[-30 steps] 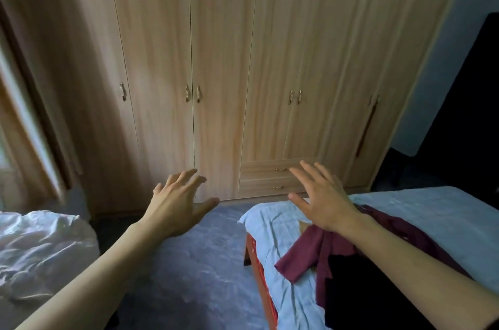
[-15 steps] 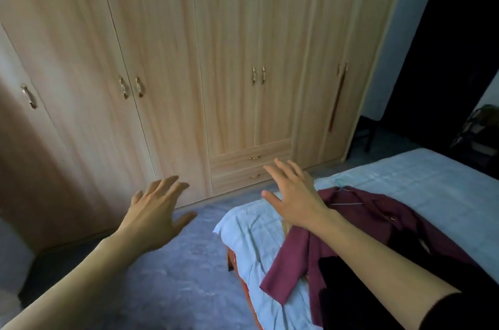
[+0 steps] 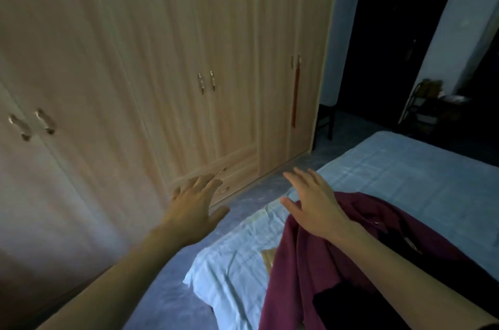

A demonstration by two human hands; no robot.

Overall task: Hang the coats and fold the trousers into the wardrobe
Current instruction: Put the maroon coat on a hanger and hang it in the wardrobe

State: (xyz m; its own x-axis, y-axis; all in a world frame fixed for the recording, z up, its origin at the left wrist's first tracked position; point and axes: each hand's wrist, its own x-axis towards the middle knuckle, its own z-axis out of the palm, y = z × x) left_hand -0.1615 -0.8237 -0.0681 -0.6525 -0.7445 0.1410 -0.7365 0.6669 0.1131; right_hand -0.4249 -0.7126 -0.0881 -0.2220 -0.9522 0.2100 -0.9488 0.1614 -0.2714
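Both hands are spread and hold nothing — left hand (image 3: pixel 195 205) before the wardrobe (image 3: pixel 162 60), right hand (image 3: pixel 314 205) above the maroon coat (image 3: pixel 305 262) on the bed (image 3: pixel 405 176).

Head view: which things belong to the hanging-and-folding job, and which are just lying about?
Job: maroon coat, black garment, wardrobe, left hand and right hand, both open and empty.
Lying about: bed, red tassel on a wardrobe door, rack in the dark corner.

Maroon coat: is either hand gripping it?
No: the left hand and right hand both have straight, spread fingers that grip nothing, and the maroon coat lies loose on the bed.
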